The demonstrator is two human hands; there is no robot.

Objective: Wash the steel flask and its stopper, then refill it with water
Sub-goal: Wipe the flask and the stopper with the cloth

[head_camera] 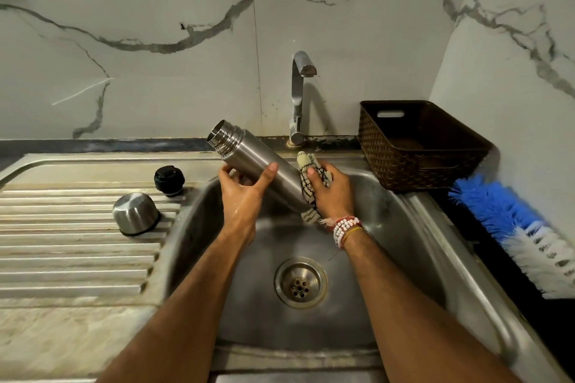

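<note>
The open steel flask [249, 155] lies tilted over the sink basin [404, 242], its threaded mouth pointing up and to the left. My left hand [245, 193] grips its middle from below. My right hand [331, 193] holds a cream, black-patterned scrubbing cloth [306, 165] against the flask's lower end. The black stopper [169, 180] stands on the ribbed drainboard [77, 246], and the steel cup lid [135, 212] rests upside down beside it.
The tap [299, 93] rises behind the basin with no water running. A dark brown woven basket [417, 146] sits at the back right. A blue and white brush [516, 227] lies on the dark counter at the right. The drain [300, 282] is open.
</note>
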